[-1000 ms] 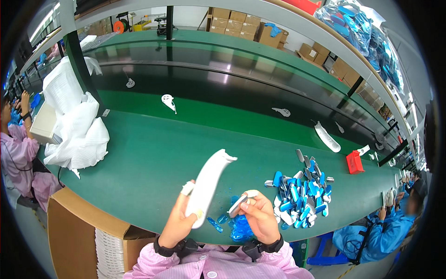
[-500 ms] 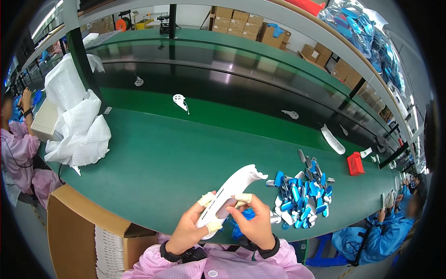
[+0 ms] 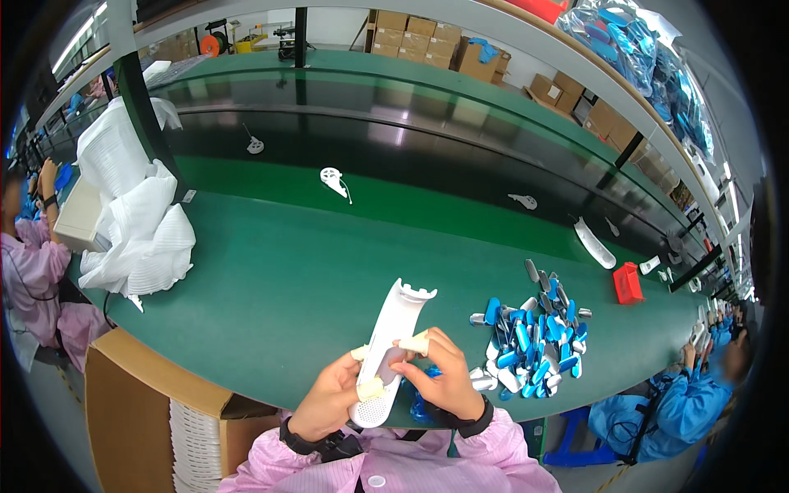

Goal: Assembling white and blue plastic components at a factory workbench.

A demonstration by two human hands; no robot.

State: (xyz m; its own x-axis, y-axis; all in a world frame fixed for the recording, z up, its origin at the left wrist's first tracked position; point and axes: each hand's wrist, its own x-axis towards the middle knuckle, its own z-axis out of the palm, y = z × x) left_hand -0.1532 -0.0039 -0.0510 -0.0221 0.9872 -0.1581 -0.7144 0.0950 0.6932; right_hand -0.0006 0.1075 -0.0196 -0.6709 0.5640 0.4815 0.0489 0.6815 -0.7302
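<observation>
A white curved plastic housing (image 3: 398, 316) stands tilted before me, its notched end up and its perforated rounded end near my lap. My left hand (image 3: 329, 401) is closed round its lower part, thumb across the front. A grey oval piece (image 3: 387, 368) lies on the housing's face. My right hand (image 3: 450, 380) pinches at this oval with thumb and fingertips; whether it is seated cannot be told. Pale finger covers wrap several fingertips. Crumpled blue film (image 3: 423, 404) shows beneath my right hand.
Beside my right hand lies a heap of blue and silver oval pieces (image 3: 534, 345). White foam sheets (image 3: 148, 230) are bunched at left, above an open carton (image 3: 131, 370) of stacked white parts. A conveyor (image 3: 394, 205) carries white parts past a red bin (image 3: 628, 283). Co-workers sit either side.
The housing has turned more upright, its notched end swinging left. My right hand stays at the grey oval. Parts on the conveyor have shifted right.
</observation>
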